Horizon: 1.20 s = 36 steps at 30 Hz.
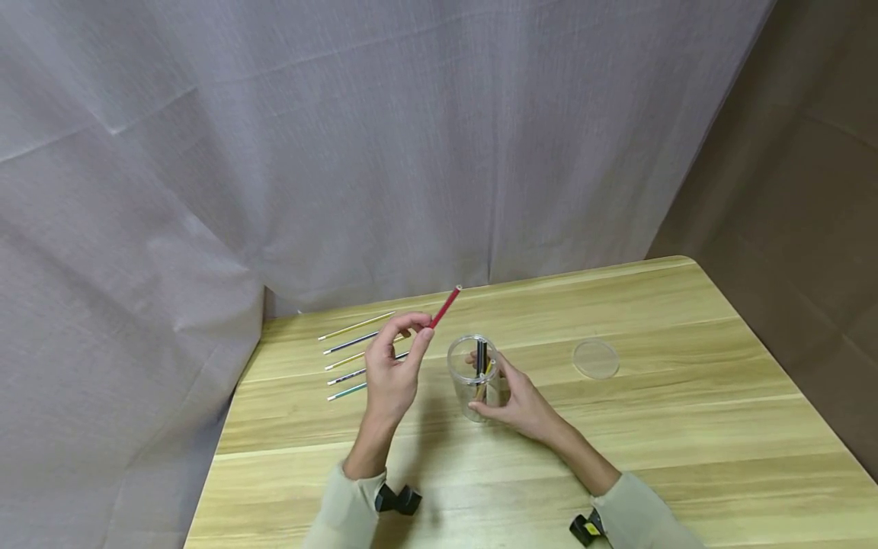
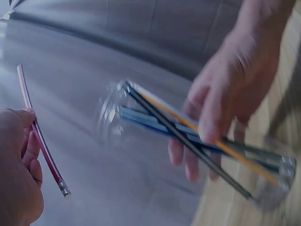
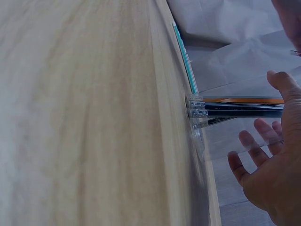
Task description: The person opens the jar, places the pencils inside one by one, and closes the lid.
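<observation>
A red pencil [image 1: 446,306] is pinched between the thumb and fingers of my left hand [image 1: 395,374], raised above the table to the left of a clear cup. In the left wrist view the red pencil [image 2: 41,136] slants, its metal ferrule end low. My right hand [image 1: 519,400] grips the clear cup [image 1: 461,396] from its right side. Several pencils stand inside the cup, among them a black pencil [image 2: 188,143] and an orange one [image 2: 251,165]. Through the cup wall, the right wrist view shows the fingers [image 3: 256,150] of my right hand curved around it.
Several pencils, including a yellow one [image 1: 357,325] and a teal one [image 1: 347,392], lie in a row on the wooden table [image 1: 686,427] at the left, partly behind my left hand. A clear round lid [image 1: 596,358] lies right of the cup. A grey curtain [image 1: 411,152] hangs behind.
</observation>
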Each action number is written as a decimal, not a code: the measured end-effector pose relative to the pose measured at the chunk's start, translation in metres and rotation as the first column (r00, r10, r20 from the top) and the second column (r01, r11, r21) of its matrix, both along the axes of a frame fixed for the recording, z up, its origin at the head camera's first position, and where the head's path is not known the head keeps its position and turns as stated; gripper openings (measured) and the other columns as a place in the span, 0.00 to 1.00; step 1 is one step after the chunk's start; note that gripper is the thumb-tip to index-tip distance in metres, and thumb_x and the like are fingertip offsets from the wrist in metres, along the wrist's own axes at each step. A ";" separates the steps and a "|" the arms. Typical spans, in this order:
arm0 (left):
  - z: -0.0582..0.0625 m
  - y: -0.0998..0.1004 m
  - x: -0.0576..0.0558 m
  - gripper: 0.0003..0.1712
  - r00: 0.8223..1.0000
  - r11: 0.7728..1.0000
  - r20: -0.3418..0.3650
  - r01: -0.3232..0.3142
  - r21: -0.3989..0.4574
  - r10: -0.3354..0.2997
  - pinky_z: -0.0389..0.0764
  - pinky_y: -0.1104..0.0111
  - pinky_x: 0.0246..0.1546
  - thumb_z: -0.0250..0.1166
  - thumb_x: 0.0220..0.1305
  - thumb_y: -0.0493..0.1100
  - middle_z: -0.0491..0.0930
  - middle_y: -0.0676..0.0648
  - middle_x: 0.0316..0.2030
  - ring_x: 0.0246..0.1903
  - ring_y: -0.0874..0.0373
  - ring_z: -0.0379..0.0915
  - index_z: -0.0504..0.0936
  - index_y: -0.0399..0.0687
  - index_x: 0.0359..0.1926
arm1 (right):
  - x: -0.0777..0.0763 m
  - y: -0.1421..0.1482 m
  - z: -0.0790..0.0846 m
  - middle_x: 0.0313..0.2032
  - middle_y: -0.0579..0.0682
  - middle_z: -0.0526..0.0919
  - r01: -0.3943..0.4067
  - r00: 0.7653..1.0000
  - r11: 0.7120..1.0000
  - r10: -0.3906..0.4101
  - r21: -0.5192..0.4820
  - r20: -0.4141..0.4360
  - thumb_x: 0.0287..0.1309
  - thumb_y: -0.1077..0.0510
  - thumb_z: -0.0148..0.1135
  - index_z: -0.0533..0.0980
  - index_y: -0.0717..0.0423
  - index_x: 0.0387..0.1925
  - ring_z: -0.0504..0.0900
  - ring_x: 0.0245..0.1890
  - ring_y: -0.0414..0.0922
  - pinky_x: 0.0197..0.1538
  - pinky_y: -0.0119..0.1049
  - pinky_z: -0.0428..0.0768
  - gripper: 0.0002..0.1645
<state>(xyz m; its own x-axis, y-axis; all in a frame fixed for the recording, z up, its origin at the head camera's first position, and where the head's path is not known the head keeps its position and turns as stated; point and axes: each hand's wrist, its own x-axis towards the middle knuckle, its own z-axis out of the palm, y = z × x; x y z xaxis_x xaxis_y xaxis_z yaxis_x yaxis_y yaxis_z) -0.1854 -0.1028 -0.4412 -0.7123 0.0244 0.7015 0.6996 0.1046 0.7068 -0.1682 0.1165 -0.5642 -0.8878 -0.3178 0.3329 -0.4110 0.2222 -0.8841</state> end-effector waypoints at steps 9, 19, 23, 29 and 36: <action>0.012 0.023 0.004 0.09 0.997 0.989 -0.010 0.078 0.122 -0.078 0.75 0.68 0.47 0.68 0.68 0.26 0.85 0.34 0.41 0.41 0.56 0.80 0.84 0.28 0.48 | -0.001 -0.002 -0.002 0.67 0.54 0.80 0.001 1.000 1.000 -0.002 -0.018 -0.026 0.54 0.62 0.82 0.62 0.52 0.80 0.77 0.68 0.55 0.69 0.56 0.72 0.56; 0.012 0.034 0.006 0.10 0.992 0.975 -0.015 0.128 0.182 -0.128 0.76 0.70 0.45 0.68 0.71 0.30 0.84 0.44 0.40 0.39 0.58 0.78 0.82 0.25 0.48 | -0.001 -0.002 -0.001 0.67 0.53 0.80 0.006 1.000 1.000 -0.007 -0.005 -0.028 0.55 0.63 0.82 0.63 0.51 0.79 0.77 0.68 0.55 0.71 0.54 0.70 0.55; 0.013 0.038 0.008 0.11 0.986 0.965 -0.019 0.163 0.207 -0.163 0.76 0.71 0.42 0.68 0.71 0.31 0.83 0.47 0.41 0.38 0.59 0.76 0.81 0.23 0.48 | -0.001 0.000 -0.001 0.67 0.52 0.80 0.012 1.000 1.000 -0.012 0.006 -0.028 0.57 0.59 0.82 0.63 0.50 0.79 0.76 0.69 0.54 0.72 0.54 0.69 0.53; 0.009 0.044 0.009 0.10 0.979 0.957 -0.011 0.203 0.208 -0.205 0.76 0.72 0.38 0.68 0.72 0.30 0.82 0.45 0.41 0.37 0.58 0.75 0.81 0.24 0.48 | 0.000 0.000 0.001 0.67 0.51 0.80 0.010 1.000 1.000 -0.009 0.012 -0.016 0.58 0.57 0.82 0.62 0.48 0.80 0.76 0.68 0.52 0.71 0.55 0.71 0.54; 0.000 0.046 0.008 0.09 0.982 0.967 0.006 0.186 0.173 -0.190 0.76 0.70 0.44 0.68 0.70 0.28 0.82 0.34 0.40 0.39 0.58 0.77 0.82 0.27 0.48 | 0.001 0.000 0.003 0.67 0.51 0.80 0.004 1.000 1.000 -0.004 0.015 -0.019 0.57 0.58 0.82 0.61 0.48 0.80 0.77 0.68 0.52 0.70 0.54 0.73 0.55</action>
